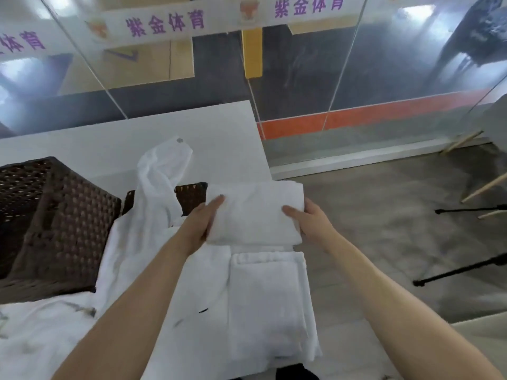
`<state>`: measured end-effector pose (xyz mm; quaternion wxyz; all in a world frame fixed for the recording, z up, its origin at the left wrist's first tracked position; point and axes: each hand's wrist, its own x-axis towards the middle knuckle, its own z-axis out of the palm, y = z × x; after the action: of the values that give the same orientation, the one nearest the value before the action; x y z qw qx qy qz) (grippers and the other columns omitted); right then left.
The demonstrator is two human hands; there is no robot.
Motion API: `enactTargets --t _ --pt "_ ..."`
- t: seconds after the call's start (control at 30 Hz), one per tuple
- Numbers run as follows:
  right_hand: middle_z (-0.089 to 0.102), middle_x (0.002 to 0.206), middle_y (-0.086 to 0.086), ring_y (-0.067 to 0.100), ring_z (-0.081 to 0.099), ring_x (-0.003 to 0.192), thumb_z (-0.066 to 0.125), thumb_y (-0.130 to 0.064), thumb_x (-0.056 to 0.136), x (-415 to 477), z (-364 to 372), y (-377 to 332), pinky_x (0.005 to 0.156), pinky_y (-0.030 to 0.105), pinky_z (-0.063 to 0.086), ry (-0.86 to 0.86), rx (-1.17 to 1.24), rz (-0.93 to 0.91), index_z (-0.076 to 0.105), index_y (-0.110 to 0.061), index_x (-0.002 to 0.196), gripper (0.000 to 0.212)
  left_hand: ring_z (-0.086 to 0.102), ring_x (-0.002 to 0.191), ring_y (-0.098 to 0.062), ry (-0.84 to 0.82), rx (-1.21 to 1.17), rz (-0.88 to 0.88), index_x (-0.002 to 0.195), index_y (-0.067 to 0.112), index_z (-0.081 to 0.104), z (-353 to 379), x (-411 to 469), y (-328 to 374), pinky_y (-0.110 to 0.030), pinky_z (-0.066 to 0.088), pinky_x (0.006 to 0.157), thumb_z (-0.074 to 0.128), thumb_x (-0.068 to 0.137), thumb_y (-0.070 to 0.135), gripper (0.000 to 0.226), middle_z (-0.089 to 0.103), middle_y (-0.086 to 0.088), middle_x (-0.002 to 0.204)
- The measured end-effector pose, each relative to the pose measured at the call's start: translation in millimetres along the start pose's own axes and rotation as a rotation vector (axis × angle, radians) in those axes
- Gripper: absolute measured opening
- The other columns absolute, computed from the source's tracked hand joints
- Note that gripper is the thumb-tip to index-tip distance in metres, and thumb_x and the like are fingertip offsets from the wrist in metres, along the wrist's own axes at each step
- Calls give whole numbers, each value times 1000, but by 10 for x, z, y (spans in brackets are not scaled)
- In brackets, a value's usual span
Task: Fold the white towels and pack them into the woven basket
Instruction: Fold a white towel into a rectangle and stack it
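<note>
Head camera looks forward and down, close over the table (82, 144) (single view).

Soft, even indoor light, moderately bright, with only faint shadows. The tall clear glass wall panels (301, 86) at the far side carry hazy whitish glare patches at far left and far right. The whole picture is slightly blurred. Wide-angle distortion bends straight edges and stretches the near corners. The white terry towels (263, 297) look nearly washed out, showing little texture.

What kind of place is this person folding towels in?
Probably a sports hall or gym: glass panels carry a banner with purple Chinese characters, and a court-like floor with an orange stripe lies beyond. Both hands hold a folded white towel.
</note>
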<state>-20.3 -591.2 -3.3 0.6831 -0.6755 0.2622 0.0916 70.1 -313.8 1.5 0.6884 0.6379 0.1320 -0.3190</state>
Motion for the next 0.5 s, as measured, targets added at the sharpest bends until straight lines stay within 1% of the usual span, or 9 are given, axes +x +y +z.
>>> enactTargets --t 0.07,0.13,0.17,0.23,0.27,0.33,0.37,0.43,0.5 --pt "76 122 -6 19 75 109 78 -32 97 225 -66 73 90 40 62 16 -60 15 65 -24 132 39 73 124 -22 22 -70 -18 138 19 71 18 154 -102 -45 56 107 70 101 53 50 76 -4 135" --pt "76 119 -8 18 74 107 79 -36 94 398 -97 155 97 47 61 57 -120 24 64 -25 127 37 73 124 -21 48 -95 -56 144 18 62 87 293 -188 -46 59 103 76 94 61 67 74 -3 137" --pt "75 118 -9 17 73 107 81 -38 92 488 -118 207 97 47 60 71 -147 33 64 -27 126 40 74 121 -21 83 -96 -79 142 16 61 125 382 -249 -46 60 101 75 95 60 66 77 -3 131" --pt "72 120 -12 16 71 110 86 -41 84 631 -154 326 96 45 60 83 -196 67 61 -29 132 56 76 114 -23 106 -81 -125 131 10 65 204 569 -417 -45 58 105 64 107 49 45 82 -2 114" --pt "71 122 -12 16 70 111 88 -40 81 697 -167 413 96 44 59 85 -226 96 59 -29 136 63 76 115 -23 103 -53 -160 132 8 67 211 695 -538 -45 57 108 60 109 47 46 82 -4 117" --pt "69 120 -8 20 68 112 87 -31 83 819 -171 631 97 44 58 89 -265 166 57 -24 137 62 74 117 -23 105 76 -207 135 7 64 199 896 -776 -43 56 109 57 108 53 54 76 -9 131" --pt "67 116 -7 20 68 110 86 -27 86 869 -149 751 94 43 58 83 -286 198 57 -20 134 56 72 116 -21 122 189 -207 134 8 62 149 965 -887 -39 55 105 56 108 55 55 73 -8 131" --pt "65 110 -8 15 66 100 82 -25 90 926 -38 922 79 33 56 36 -337 246 57 -17 128 46 65 114 -21 212 386 -177 129 11 57 31 996 -1023 -33 48 98 52 110 53 46 68 -2 125" --pt "64 108 -7 12 65 94 80 -27 92 969 103 1038 72 29 52 -6 -360 274 57 -15 124 41 64 115 -24 277 448 -120 127 12 58 -137 993 -1096 -33 46 97 51 112 48 39 67 1 118"
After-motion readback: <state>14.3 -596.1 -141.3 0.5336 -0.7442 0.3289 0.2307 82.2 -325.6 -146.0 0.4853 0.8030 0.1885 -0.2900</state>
